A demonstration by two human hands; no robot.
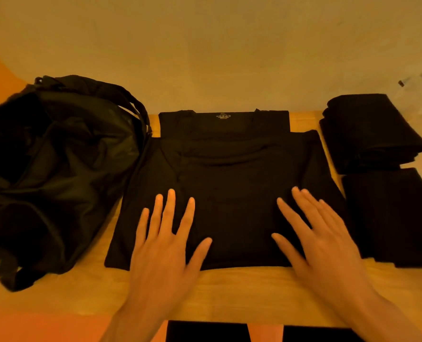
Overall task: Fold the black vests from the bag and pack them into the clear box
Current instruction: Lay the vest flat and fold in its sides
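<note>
Left hand [165,243] and right hand [321,243]: flat, released, pressing vest [229,174] near half | vest runs toward desk [229,292] far edge

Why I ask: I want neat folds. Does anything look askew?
The vest under the left hand and right hand is uneven: its left side flares toward the bag, and creases run below the neckline.

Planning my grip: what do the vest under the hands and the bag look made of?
The vest: soft matte knit, likely cotton jersey; it lies in gentle ripples. The bag: thin synthetic, probably nylon; faint sheen, crisp creases.
</note>
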